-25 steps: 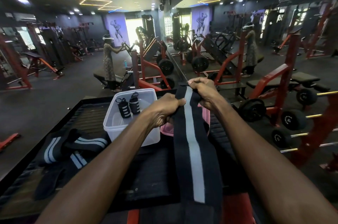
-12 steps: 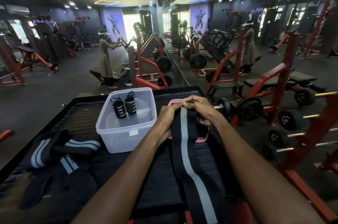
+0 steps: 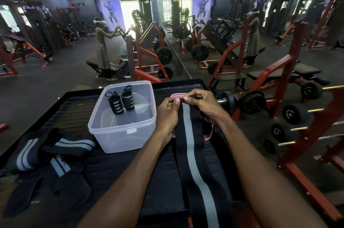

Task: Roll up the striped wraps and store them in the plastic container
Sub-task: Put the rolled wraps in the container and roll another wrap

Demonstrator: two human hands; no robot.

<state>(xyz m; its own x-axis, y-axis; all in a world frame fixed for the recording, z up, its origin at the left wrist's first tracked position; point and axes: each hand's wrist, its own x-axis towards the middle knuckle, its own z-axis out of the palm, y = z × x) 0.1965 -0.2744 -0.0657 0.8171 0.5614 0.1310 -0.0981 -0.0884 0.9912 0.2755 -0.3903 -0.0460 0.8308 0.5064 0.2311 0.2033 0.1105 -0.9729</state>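
A long black wrap (image 3: 193,155) with a grey stripe down its middle ran from the near edge of the black table (image 3: 115,168) away toward the far side, lying flat on the table; to the near left, well apart from it, a loose heap of other striped wraps (image 3: 54,151) lay tangled on the table; further out, the left hand (image 3: 167,116) had its grip closed on the far end of the long wrap, thumb and fingertips pinching the edge from the left, while the right hand (image 3: 200,103) held the same end from the right, its fingers curled over the top and the thumb pressed against the fabric, so the two thumbs sat just beside each other; under that end of the wrap a pink lid (image 3: 207,136) showed at its far rim and at its near right corner; just left of the hands stood the clear plastic container (image 3: 121,131), open at the top, with two rolled striped wraps (image 3: 121,100) standing side by side against its far wall; beyond the table, a dumbbell (image 3: 242,100) lay to the right, and red weight machines (image 3: 149,56) and another person (image 3: 102,49) stood further back on the gym floor.
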